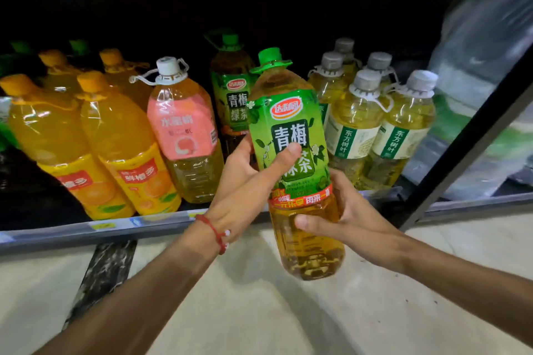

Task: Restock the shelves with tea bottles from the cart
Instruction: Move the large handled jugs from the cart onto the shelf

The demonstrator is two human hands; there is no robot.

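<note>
A large green tea bottle with a green cap and green label hangs in the air just in front of the low shelf. My left hand grips its label from the left, thumb across the front. My right hand grips its amber lower half from the right. The bottle tilts slightly, its base nearer to me and past the shelf's front edge. A matching green tea bottle stands further back on the shelf, behind the held one.
Orange juice bottles fill the shelf's left side, beside a pink-labelled bottle. Several yellow tea bottles with grey caps stand at the right. A dark diagonal post and plastic-wrapped packs lie further right. Pale floor lies below.
</note>
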